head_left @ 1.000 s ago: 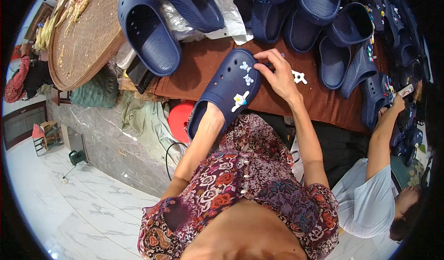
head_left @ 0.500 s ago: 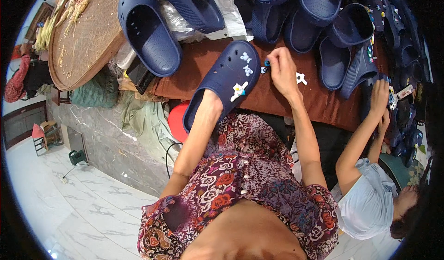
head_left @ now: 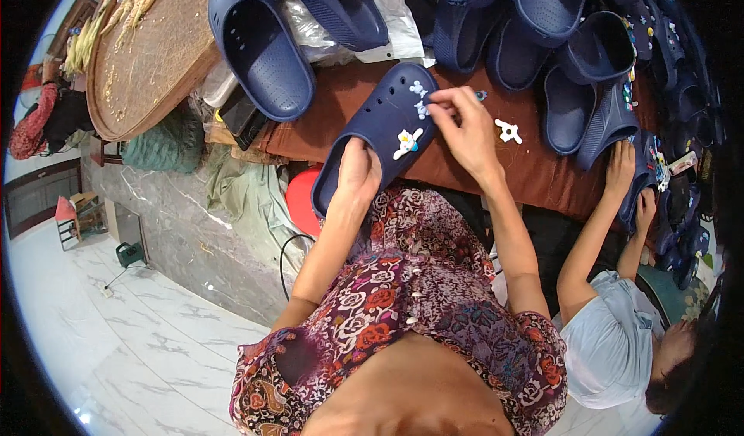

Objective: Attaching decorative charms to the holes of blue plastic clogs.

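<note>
A navy blue clog [head_left: 377, 118] is held up at the table's near edge, sole down, toe pointing away. My left hand [head_left: 359, 171] is pushed into its foot opening, supporting it from inside with the fingers hidden. Two pale blue charms [head_left: 419, 99] sit near the toe, and a larger white character charm [head_left: 406, 143] sits on the upper. At the clog's right edge, beside the pale charms, my right hand [head_left: 463, 130] has its fingertips pinched together; whatever they hold is hidden. A small blue charm [head_left: 481, 95] shows just beyond those fingers. Farther right, a white charm [head_left: 508, 131] lies on the brown cloth.
Other navy clogs [head_left: 267, 56] are heaped along the back of the brown cloth [head_left: 535, 180]. A woven tray [head_left: 151, 64] stands far left, near a red round stool [head_left: 301, 199]. At right, a co-worker's hands [head_left: 620, 168] handle another clog.
My right hand has moved left from the cloth to the clog's decorated edge. My left hand has drawn back slightly inside the clog, showing more of it. The view has shifted a little.
</note>
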`<state>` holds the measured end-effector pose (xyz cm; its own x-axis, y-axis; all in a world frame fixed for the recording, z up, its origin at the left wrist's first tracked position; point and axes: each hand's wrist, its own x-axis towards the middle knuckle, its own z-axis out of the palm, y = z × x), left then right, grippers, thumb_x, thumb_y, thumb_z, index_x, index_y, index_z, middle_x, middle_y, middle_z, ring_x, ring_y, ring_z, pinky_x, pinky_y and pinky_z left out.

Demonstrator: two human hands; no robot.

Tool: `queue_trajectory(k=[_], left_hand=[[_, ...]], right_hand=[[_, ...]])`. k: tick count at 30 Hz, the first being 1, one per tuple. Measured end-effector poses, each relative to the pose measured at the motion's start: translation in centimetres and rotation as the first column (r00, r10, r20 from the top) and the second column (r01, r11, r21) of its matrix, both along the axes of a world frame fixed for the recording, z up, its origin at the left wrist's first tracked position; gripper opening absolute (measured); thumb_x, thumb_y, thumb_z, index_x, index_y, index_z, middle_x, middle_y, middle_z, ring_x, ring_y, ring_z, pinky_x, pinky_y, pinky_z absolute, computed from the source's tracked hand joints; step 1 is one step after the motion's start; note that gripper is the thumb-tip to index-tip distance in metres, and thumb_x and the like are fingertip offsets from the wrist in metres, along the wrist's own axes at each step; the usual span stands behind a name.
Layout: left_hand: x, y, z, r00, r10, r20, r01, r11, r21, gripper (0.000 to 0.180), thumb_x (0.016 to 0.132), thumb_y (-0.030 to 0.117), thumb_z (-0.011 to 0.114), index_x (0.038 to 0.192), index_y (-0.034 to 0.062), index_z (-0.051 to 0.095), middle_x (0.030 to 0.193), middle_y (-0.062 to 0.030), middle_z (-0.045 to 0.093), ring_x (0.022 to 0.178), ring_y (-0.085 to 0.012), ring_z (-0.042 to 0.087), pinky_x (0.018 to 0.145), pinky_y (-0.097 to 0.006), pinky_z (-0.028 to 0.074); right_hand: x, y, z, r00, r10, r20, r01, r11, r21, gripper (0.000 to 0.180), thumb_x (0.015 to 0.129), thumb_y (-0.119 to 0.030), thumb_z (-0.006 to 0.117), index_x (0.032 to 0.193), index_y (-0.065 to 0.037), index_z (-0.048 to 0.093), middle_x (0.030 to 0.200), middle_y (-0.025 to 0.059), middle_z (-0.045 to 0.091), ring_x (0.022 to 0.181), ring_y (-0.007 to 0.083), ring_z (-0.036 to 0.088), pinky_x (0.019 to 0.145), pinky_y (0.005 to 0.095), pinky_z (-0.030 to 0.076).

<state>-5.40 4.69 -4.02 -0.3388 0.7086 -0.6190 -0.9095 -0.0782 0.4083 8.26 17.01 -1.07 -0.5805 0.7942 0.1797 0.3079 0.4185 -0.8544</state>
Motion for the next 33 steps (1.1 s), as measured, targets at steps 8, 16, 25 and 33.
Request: queue_trajectory(k=[8, 16, 25, 33], left_hand=[[0.0, -1.0, 0.0, 0.992, 0.005, -0.122, -0.001, 0.999, 0.037, 0.035, 0.100, 0.014, 0.040, 0.125, -0.0059, 0.052, 0.128, -0.0158, 0.057, 0.117, -0.0234, 0.056, 0.106, -0.036, 0.042], [0.4, -4.8, 1.8, 0.681, -0.187, -0.708, 0.097, 0.981, -0.166, 0.019, 0.096, 0.015, 0.049, 0.090, -0.0007, 0.057, 0.084, -0.0046, 0.060, 0.074, -0.0099, 0.054, 0.069, -0.025, 0.044], [6.6, -2.3, 5.6, -0.259, 0.163, -0.952, 0.471, 0.882, 0.023, 0.032, 0.070, 0.005, 0.076, 0.101, 0.0047, 0.068, 0.086, -0.0086, 0.061, 0.073, -0.0223, 0.057, 0.067, -0.032, 0.047], [12.6, 2.4, 4.4, -0.331, 0.257, -0.908, 0.739, 0.669, -0.080, 0.032, 0.070, 0.016, 0.078, 0.101, 0.0144, 0.070, 0.083, -0.0037, 0.055, 0.076, -0.0230, 0.056, 0.063, -0.036, 0.046]], right_hand=[[-3.5, -0.4, -0.2, 0.991, 0.123, 0.057, -0.125, 0.992, 0.025, 0.019, 0.082, -0.021, 0.069, 0.083, -0.004, 0.061, 0.081, 0.0096, 0.060, 0.077, 0.0276, 0.061, 0.069, 0.0398, 0.047], [-0.2, 4.5, -2.6, 0.985, -0.170, 0.031, 0.156, 0.951, 0.265, 0.012, 0.084, -0.015, 0.062, 0.089, -0.004, 0.059, 0.084, 0.0126, 0.059, 0.078, 0.0298, 0.061, 0.071, 0.0406, 0.048], [-1.1, 5.2, -3.3, 0.991, -0.134, -0.026, 0.135, 0.946, 0.296, 0.009, 0.083, -0.011, 0.059, 0.091, -0.007, 0.062, 0.085, 0.0125, 0.060, 0.082, 0.0327, 0.061, 0.072, 0.0439, 0.049], [-2.5, 5.1, -3.9, 0.995, -0.102, -0.005, 0.097, 0.929, 0.356, 0.011, 0.085, -0.012, 0.060, 0.094, -0.007, 0.061, 0.085, 0.0094, 0.059, 0.077, 0.0256, 0.063, 0.069, 0.0370, 0.051]])
